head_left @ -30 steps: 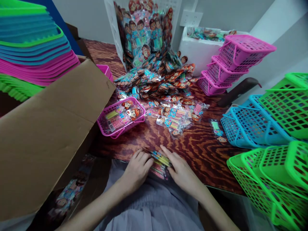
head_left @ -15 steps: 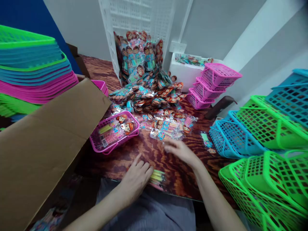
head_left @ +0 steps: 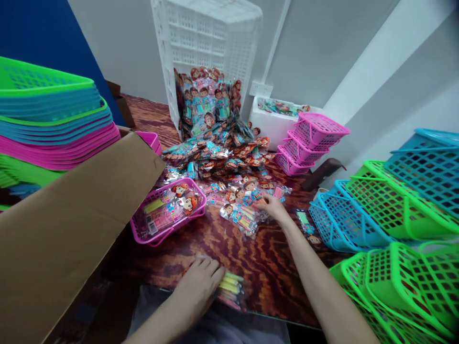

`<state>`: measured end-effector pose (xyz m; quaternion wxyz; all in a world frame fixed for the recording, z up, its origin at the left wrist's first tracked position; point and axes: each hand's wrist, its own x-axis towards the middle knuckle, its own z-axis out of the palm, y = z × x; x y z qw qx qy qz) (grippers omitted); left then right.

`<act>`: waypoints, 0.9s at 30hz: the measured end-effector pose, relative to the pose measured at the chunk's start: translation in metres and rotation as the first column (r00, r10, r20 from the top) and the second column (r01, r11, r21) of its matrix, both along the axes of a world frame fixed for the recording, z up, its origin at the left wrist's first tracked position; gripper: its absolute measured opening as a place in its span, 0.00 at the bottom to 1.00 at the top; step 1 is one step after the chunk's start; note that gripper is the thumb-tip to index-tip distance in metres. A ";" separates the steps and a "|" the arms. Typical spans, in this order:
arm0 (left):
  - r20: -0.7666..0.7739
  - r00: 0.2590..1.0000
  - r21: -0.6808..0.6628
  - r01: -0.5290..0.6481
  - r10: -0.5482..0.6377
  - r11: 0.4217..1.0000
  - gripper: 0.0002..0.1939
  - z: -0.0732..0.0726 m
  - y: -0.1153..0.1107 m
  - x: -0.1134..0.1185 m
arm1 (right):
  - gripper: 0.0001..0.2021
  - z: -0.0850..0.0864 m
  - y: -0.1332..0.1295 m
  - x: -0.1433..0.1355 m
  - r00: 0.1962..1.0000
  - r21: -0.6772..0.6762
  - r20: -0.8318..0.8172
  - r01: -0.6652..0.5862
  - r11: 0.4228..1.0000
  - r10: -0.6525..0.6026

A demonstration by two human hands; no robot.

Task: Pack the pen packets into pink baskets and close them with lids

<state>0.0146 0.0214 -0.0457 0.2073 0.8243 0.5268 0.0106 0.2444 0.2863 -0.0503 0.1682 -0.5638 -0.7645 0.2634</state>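
My left hand (head_left: 201,282) is closed over a clear packet of coloured sticks (head_left: 230,284) at the table's front edge. Yellow and pink stick ends poke out to the right of it; the rest is hidden under the palm. Out over the loose packets, my right hand (head_left: 271,208) has its fingers pinched at the edge of one packet (head_left: 255,195), partly covered by the hand. Another flat packet with a cartoon head (head_left: 239,217) lies just left of those fingers. A pink basket (head_left: 181,223) to the left holds similar packets.
A large heap of packets (head_left: 218,148) spills from a tipped white crate (head_left: 195,36). An open cardboard box (head_left: 82,205) and stacked baskets (head_left: 53,107) crowd the left. Pink baskets (head_left: 303,148), blue baskets (head_left: 344,215) and green baskets (head_left: 390,282) line the right.
My right hand has reached forward onto the loose packets, and one packet now lies nearer to me. The left hand stays on its packet, its index finger no longer stretched out. The view has tilted up.
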 end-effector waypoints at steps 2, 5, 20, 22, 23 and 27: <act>0.022 1.000 -0.007 0.008 -0.008 1.000 0.15 0.004 0.004 0.000 | 0.10 0.001 -0.001 0.001 0.999 -0.023 -0.051 0.007 1.000 -0.008; 0.029 1.000 0.019 -0.003 0.003 1.000 0.13 0.005 0.006 0.000 | 0.13 0.004 -0.013 -0.004 0.998 -0.025 -0.066 0.014 1.000 -0.015; 0.024 0.999 0.363 0.029 -0.041 0.932 0.13 -0.004 -0.002 -0.001 | 0.05 0.007 -0.191 -0.035 0.912 -0.228 -0.213 -0.396 0.889 0.352; 0.029 0.999 0.392 0.024 -0.038 0.919 0.13 -0.006 -0.004 -0.001 | 0.06 0.010 -0.195 -0.032 0.913 -0.246 -0.225 -0.390 0.887 0.339; 0.035 0.999 0.410 0.018 -0.036 0.912 0.12 -0.007 -0.006 0.000 | 0.06 0.010 -0.197 -0.032 0.920 -0.241 -0.206 -0.377 0.894 0.333; 0.070 0.997 0.538 -0.063 0.030 0.841 0.16 -0.011 -0.015 0.002 | 0.08 0.010 -0.205 -0.036 0.949 -0.161 -0.026 -0.315 0.935 0.315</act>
